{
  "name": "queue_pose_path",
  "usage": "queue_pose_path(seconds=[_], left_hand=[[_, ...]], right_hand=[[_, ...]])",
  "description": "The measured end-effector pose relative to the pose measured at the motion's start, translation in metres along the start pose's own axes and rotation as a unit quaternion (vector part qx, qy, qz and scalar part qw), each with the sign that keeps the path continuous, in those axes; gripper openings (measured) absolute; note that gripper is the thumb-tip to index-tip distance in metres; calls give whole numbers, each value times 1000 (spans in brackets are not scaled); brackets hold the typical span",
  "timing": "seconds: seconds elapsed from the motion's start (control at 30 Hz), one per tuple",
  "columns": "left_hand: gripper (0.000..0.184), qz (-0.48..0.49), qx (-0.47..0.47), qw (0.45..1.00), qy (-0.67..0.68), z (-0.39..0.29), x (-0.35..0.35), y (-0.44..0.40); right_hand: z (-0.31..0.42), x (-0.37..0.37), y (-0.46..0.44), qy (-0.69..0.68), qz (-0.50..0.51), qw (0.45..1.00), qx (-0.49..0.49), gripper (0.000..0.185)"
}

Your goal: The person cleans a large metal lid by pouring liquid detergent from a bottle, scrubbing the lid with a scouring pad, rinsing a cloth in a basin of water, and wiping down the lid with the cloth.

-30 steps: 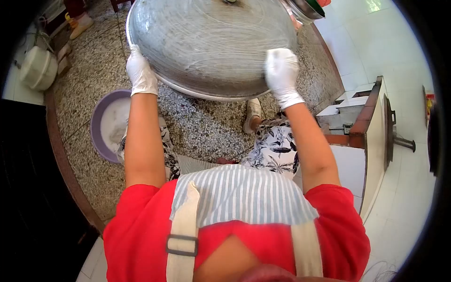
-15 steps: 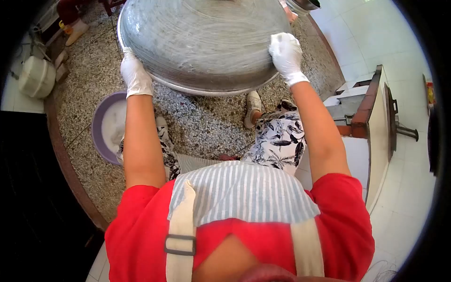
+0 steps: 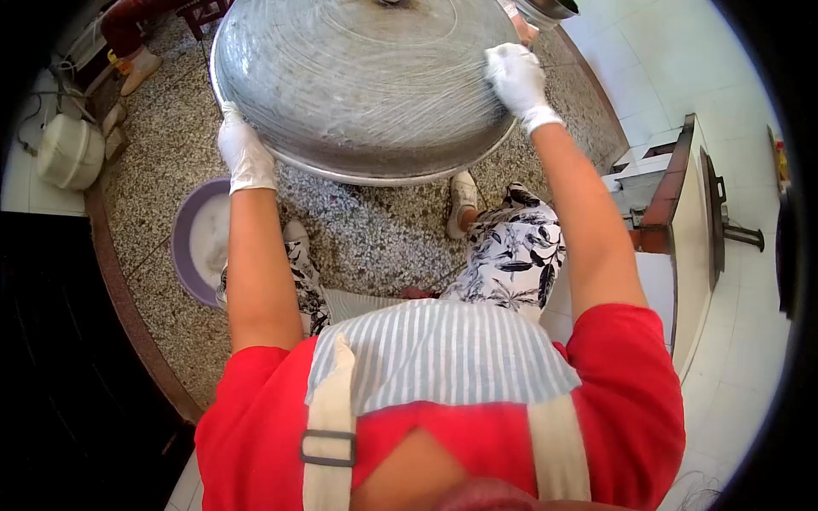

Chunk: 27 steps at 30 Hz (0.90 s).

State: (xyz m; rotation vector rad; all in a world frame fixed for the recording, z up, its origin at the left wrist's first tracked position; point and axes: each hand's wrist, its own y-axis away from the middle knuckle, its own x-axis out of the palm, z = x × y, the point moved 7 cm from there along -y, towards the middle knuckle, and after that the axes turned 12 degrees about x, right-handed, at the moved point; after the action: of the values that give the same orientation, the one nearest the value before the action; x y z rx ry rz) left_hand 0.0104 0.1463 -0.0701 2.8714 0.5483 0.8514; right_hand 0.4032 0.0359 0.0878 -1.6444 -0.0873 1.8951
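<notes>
A large domed metal lid point(image 3: 366, 94), wet and streaked with curved marks, fills the top middle of the head view. Its dark knob point(image 3: 390, 2) shows at the upper edge. My left hand point(image 3: 243, 153), in a white glove, is closed on the lid's left rim with the thumb over the edge. Against the right side of the dome presses my right hand point(image 3: 517, 81), also gloved, its fingers curled into a fist. Whatever it may hold is hidden under the fingers.
On the speckled floor at left stands a purple basin point(image 3: 181, 247) of sudsy water. A white plastic container point(image 3: 70, 153) sits by the left wall. A tiled stove-like structure point(image 3: 673, 196) is at right. Another person's foot point(image 3: 141, 74) shows at upper left, and a metal bowl point(image 3: 550, 10) at top right.
My right hand has slid a little upward along the lid's right side. The lid and my left hand sit slightly lower in view, and the knob shows more.
</notes>
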Motion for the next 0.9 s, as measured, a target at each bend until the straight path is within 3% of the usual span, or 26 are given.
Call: queue_pose_path(seconds=[0.03, 0.1, 0.13, 0.17, 0.2, 0.3, 0.37, 0.43, 0.47, 0.5, 0.53, 0.57, 0.67, 0.7, 0.73, 0.83, 0.9], left_hand=[[50, 0, 15, 1000, 3, -3, 2, 2], [51, -6, 21, 999, -26, -12, 4, 14], [51, -19, 29, 998, -50, -18, 5, 16], [51, -20, 31, 998, -46, -19, 7, 16], [52, -25, 20, 998, -51, -18, 6, 17], [52, -11, 8, 999, -46, -14, 7, 14], [52, -4, 9, 999, -33, -9, 2, 9], [52, 4, 7, 1000, -12, -3, 0, 2], [52, 2, 6, 1000, -12, -2, 1, 2], [52, 0, 8, 1000, -2, -3, 3, 4], [52, -3, 10, 1000, 8, -4, 3, 5], [52, -10, 11, 1000, 9, -7, 3, 7], [55, 7, 26, 999, -43, -13, 6, 12], [55, 7, 27, 999, -44, -12, 6, 11], [56, -3, 30, 998, -54, -11, 4, 7], [57, -14, 29, 998, -60, -11, 4, 9], [58, -14, 27, 998, -60, -11, 1, 9]], right_hand=[[-5, 1, -12, 27, 78, 996, 36, 36], [6, 11, -9, 90, -56, 994, 0, 39], [30, 7, 7, -9, 19, 1000, 6, 36], [80, 5, 32, 103, -37, 978, -178, 34], [112, -8, 52, -110, -72, 979, -158, 33], [199, 1, 96, -104, 24, 978, -181, 20], [232, 8, 104, -65, 27, 969, -236, 20], [216, 6, 94, -18, 101, 972, -211, 22], [193, 11, 79, 6, 217, 964, -156, 24], [157, -4, 72, -27, 94, 982, -165, 27], [118, -18, 66, -96, -78, 964, -234, 25], [67, -11, 50, -27, -5, 991, -131, 25], [22, -18, 42, 16, -17, 998, -64, 25], [39, -14, 44, 1, -48, 997, -61, 26], [78, -19, 58, -42, -89, 987, -125, 29], [190, 9, 85, -70, 72, 984, -145, 23], [243, 17, 88, -104, 36, 974, -198, 23]])
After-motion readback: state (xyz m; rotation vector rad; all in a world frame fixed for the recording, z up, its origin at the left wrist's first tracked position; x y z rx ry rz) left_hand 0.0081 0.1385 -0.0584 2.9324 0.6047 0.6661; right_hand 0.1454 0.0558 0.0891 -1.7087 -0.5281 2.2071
